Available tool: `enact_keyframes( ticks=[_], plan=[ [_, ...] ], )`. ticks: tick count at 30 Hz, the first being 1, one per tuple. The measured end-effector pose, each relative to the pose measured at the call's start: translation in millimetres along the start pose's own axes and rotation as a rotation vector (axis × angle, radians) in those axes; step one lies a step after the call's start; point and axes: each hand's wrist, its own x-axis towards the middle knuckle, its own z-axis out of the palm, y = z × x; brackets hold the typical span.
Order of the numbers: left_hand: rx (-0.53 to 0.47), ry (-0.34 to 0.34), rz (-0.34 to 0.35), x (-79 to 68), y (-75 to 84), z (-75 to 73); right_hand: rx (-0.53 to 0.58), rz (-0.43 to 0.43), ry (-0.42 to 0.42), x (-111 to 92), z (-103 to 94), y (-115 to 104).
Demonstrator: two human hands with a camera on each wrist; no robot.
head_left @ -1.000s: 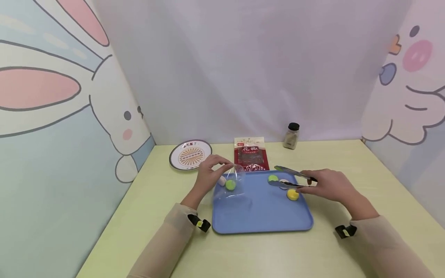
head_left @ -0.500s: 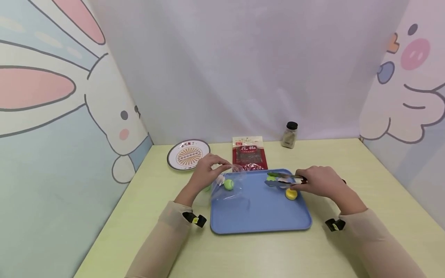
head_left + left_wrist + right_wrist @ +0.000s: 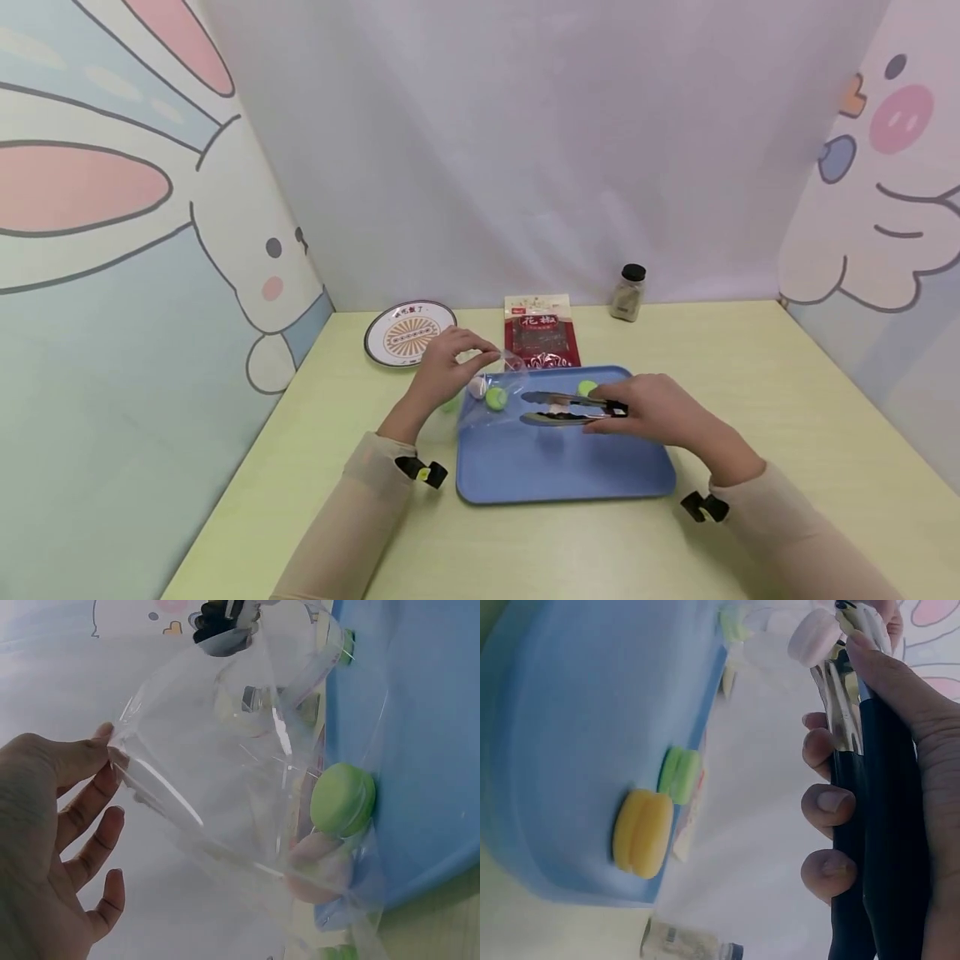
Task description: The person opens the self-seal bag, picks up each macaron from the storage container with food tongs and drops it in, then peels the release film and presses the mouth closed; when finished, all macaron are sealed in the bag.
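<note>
Plastic bag [image 3: 512, 379], clear, at centre of head frame; fingers of left hand [image 3: 441, 368] pinch its edge. Right hand [image 3: 660, 408] grips tongs [image 3: 551, 419], pale pink macaron [image 3: 814, 637] between their arms, over blue tray [image 3: 566, 467].

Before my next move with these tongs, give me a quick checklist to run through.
1. Pale pink macaron gripped at the tips of the tongs: ok.
2. Right hand wrapped around the handles: ok.
3. Left hand pinching the clear bag: ok.
4. Held macaron inside the bag: not ok, it is outside.
5. Opening wide enough: cannot tell.
6. Yellow macaron and green macaron on the tray, apart from the tongs: ok.
</note>
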Motion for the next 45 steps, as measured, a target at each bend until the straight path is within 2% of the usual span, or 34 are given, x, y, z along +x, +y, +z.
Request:
enact_keyframes(
  ticks=[4,9,11,16,20,24,27,29,35,39,45],
  plan=[
    [0.005,-0.040,-0.035,-1.8,0.2,-1.1,-0.047,-0.012,0.028,7.9,6.5,1.3],
    [-0.002,-0.088,-0.054,-1.9,0.3,-0.8,-0.177,-0.033,0.121,16.8,8.2,7.3],
    [-0.016,-0.090,-0.056,-1.4,0.4,-0.6,-0.219,-0.051,0.143,18.7,7.5,8.6],
    [-0.023,-0.076,-0.082,-0.2,-0.4,-1.6,-0.286,-0.067,0.131,19.6,6.9,10.1],
    [-0.014,-0.063,-0.067,-0.2,-0.7,-0.2,-0.274,-0.161,0.150,19.6,10.9,7.1],
    [-0.006,-0.053,-0.020,0.5,-0.6,2.0,-0.275,-0.304,0.264,22.2,12.6,1.3],
    [-0.009,-0.052,-0.004,0.6,-0.3,3.9,-0.326,-0.317,0.361,25.2,13.8,-2.4],
    [-0.004,-0.056,-0.005,-0.5,0.6,5.0,-0.348,-0.288,0.385,28.3,15.6,-6.6],
    [0.005,-0.063,0.001,-3.5,4.5,6.4,-0.285,-0.200,0.331,41.9,23.7,-24.1],
    [-0.007,-0.045,0.042,-3.0,8.4,5.9,-0.262,-0.210,0.247,50.6,26.4,-37.5],
    [-0.012,-0.041,0.086,0.3,14.8,4.2,-0.308,-0.257,0.151,67.5,23.4,-54.7]
  ],
)
